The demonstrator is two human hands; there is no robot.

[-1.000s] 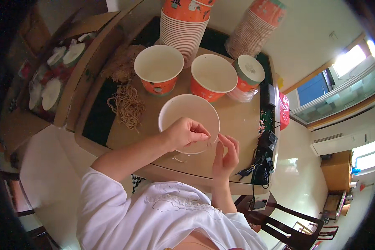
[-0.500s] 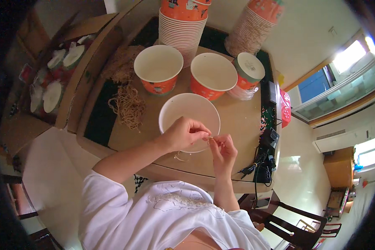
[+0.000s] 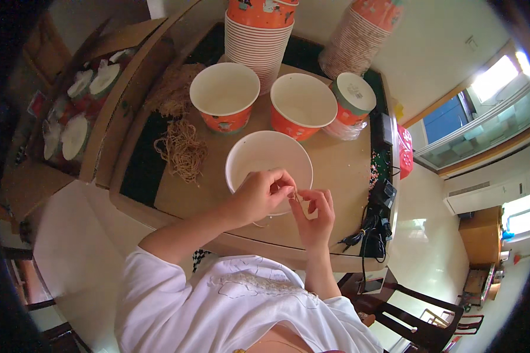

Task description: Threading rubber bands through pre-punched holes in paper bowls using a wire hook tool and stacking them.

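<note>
The left hand (image 3: 264, 194), fingers curled, pinches a small pale strip (image 3: 298, 196) at the near rim of an empty white paper bowl (image 3: 265, 160); the right hand (image 3: 315, 210) pinches the same strip just beside it. Left of the bowl lies a loose heap of rubber bands (image 3: 182, 150) on the counter (image 3: 341, 170). Two orange bowls (image 3: 225, 94) stand behind, with bare counter to the right.

My brown table (image 3: 347, 170) carries three open white-lined orange paper bowls: one in front of me (image 3: 259, 159) and two behind it, left (image 3: 224, 89) and right (image 3: 303, 100). A lidded bowl (image 3: 353, 97) stands beside the right one, with stacks of bowls (image 3: 259, 32) behind. A heap of tan rubber bands (image 3: 181, 147) lies at my left, and black cables (image 3: 374, 226) sit near the right edge.
</note>
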